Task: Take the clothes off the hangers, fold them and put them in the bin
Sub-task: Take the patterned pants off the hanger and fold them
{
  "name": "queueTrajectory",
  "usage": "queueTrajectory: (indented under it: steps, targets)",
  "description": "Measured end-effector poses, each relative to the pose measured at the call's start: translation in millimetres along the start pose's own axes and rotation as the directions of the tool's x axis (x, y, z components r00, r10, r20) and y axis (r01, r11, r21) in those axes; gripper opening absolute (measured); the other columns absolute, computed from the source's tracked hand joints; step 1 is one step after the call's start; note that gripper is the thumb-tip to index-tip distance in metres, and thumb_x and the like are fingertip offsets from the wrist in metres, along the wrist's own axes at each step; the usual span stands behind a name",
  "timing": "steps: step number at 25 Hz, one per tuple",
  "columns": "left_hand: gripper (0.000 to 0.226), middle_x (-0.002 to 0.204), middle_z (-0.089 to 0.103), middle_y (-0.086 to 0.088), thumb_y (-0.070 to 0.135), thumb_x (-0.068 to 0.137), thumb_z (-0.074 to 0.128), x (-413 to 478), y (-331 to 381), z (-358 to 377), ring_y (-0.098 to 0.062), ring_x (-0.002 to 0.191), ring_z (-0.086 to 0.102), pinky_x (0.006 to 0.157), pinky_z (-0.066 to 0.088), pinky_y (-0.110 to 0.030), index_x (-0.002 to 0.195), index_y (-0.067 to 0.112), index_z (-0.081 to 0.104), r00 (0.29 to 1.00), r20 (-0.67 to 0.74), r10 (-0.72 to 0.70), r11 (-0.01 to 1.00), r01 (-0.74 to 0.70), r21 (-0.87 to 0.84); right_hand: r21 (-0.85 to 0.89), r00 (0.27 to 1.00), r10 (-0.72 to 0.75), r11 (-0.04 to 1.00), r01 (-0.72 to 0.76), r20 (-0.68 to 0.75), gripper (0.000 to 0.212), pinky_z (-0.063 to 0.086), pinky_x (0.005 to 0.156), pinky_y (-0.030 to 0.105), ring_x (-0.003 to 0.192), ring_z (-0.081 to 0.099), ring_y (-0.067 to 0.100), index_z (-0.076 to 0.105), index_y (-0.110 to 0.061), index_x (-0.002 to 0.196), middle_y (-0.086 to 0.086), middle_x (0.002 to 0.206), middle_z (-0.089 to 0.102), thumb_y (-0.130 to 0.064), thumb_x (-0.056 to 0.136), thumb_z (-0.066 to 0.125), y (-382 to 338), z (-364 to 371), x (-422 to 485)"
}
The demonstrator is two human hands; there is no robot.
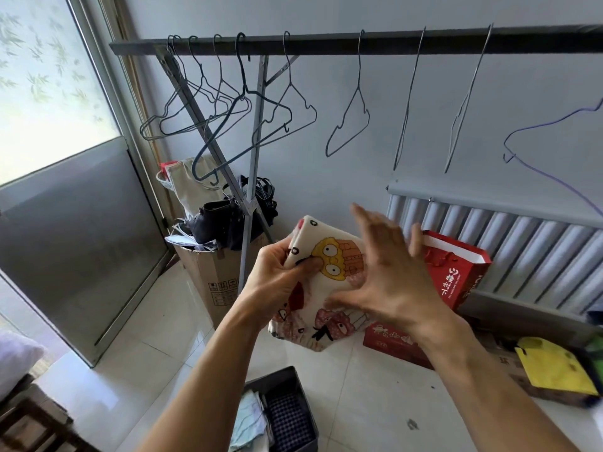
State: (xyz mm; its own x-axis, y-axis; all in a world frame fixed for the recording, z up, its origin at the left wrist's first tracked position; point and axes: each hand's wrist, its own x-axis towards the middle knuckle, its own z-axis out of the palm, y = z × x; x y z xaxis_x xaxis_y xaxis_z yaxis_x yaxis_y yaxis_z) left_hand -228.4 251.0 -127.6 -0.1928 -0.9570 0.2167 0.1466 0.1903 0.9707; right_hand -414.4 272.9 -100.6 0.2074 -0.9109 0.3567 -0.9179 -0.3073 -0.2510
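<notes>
At the far left a frosted window (49, 76) with a leaf pattern stands above a grey metal door panel (75, 223). Just right of it, in the corner, an open cardboard box (212, 285) holds black bags (228, 220), with a pale canvas bag (187, 181) behind them. A dark rail (359, 44) runs across the top of the view, and bare wire hangers (243, 89) hang from it, bunched at the left end and spaced apart further right.

Below the rail, in mid-air, the left hand (280, 282) grips the folded cartoon-print garment (332, 265) by its left edge. The thumb presses on the front of the garment and the fingers curl behind it. The garment is cream with yellow, red and pink figures, and it is held above the tiled floor, well above the bin. The bin (280, 381), a dark grey tub, sits on the floor at the lower edge of the view between the two forearms. Pale folded clothes (251, 422) and a dark checked piece (288, 422) lie inside it.

The right hand (388, 275) is spread wide in front of the garment's right side, with the fingers straight and apart and holding nothing. It is blurred, so whether it touches the cloth cannot be told.

Further right a red gift bag (456, 272) leans against a ribbed grey radiator (522, 249), and a red box (391, 344) lies on the floor beneath it. A purple hanger (554, 125) hangs at the right end of the rail, above a yellow sheet (554, 367).
</notes>
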Motion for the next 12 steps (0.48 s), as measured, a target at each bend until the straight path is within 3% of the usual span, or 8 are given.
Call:
queueTrajectory:
  steps: [2,5,7,8,9,10,11,12]
  targets:
    - [0.028,0.098,0.075,-0.014,0.012,0.076,0.071,-1,2,4,-0.031,0.087,0.072,0.072,0.059,-0.037,0.103,0.009,0.069,0.998,0.06,-0.015,1.0,0.014,0.01,-0.05,0.991,-0.011,0.999,0.018,0.133,0.126,0.011,0.119,0.048,0.139,0.035,0.02,-0.006,-0.029,0.154,-0.003,0.15,0.039,-0.071,0.064,0.072,-9,-4,4]
    - [0.026,0.097,0.075,-0.013,0.007,0.079,0.073,-2,5,5,-0.027,0.085,0.072,0.071,0.059,-0.034,0.105,0.009,0.068,0.995,0.096,-0.013,0.997,0.006,0.071,0.119,1.0,0.007,0.993,-0.01,0.03,0.088,0.045,0.102,0.037,0.105,0.062,0.018,0.029,-0.031,0.149,-0.004,0.117,0.067,-0.051,0.077,0.074,-9,3,3]
    - [0.034,0.101,0.072,-0.012,0.015,0.079,0.079,-1,1,6,-0.029,0.092,0.07,0.075,0.059,-0.036,0.108,0.014,0.062,1.0,0.025,0.0,0.989,-0.003,0.15,0.216,0.998,0.052,0.975,-0.043,-0.038,0.064,0.056,0.084,0.034,0.089,0.067,0.014,0.052,-0.028,0.133,-0.005,0.104,0.071,-0.044,0.077,0.077,-5,11,1]
    - [0.038,0.104,0.07,-0.007,0.024,0.076,0.081,0,-2,7,-0.026,0.098,0.067,0.08,0.056,-0.033,0.107,0.018,0.06,0.996,-0.083,0.043,0.969,-0.021,0.248,0.264,0.994,0.099,0.961,-0.083,-0.049,0.053,0.057,0.076,0.032,0.083,0.067,0.012,0.059,-0.026,0.124,-0.006,0.098,0.071,-0.042,0.077,0.077,-3,14,0]
    - [0.04,0.105,0.066,0.001,0.032,0.074,0.081,0,-6,9,-0.019,0.102,0.063,0.084,0.05,-0.027,0.105,0.022,0.058,0.96,-0.227,0.167,0.914,-0.064,0.401,0.312,0.986,0.155,0.941,-0.131,-0.053,0.044,0.058,0.07,0.031,0.077,0.067,0.011,0.063,-0.024,0.115,-0.008,0.092,0.07,-0.041,0.077,0.077,-3,16,0]
    - [0.037,0.104,0.062,0.008,0.037,0.074,0.079,-3,-10,11,-0.013,0.101,0.058,0.086,0.043,-0.024,0.102,0.024,0.058,0.878,-0.307,0.367,0.801,-0.131,0.584,0.357,0.976,0.212,0.917,-0.179,-0.055,0.036,0.059,0.066,0.03,0.073,0.066,0.009,0.064,-0.023,0.107,-0.009,0.086,0.069,-0.04,0.078,0.077,-2,18,0]
    - [0.033,0.102,0.061,0.01,0.04,0.076,0.075,-8,-13,15,-0.009,0.098,0.055,0.085,0.04,-0.024,0.1,0.023,0.06,0.786,-0.277,0.553,0.649,-0.198,0.735,0.401,0.962,0.266,0.888,-0.223,-0.055,0.03,0.059,0.063,0.031,0.069,0.066,0.008,0.064,-0.022,0.1,-0.009,0.083,0.068,-0.039,0.079,0.076,-1,20,1]
    - [0.03,0.101,0.061,0.008,0.04,0.079,0.071,-12,-18,20,-0.009,0.097,0.054,0.085,0.039,-0.025,0.1,0.021,0.062,0.736,-0.18,0.653,0.513,-0.256,0.819,0.438,0.948,0.312,0.861,-0.258,-0.056,0.026,0.059,0.061,0.033,0.067,0.066,0.009,0.064,-0.022,0.095,-0.008,0.08,0.068,-0.039,0.079,0.076,2,21,3]
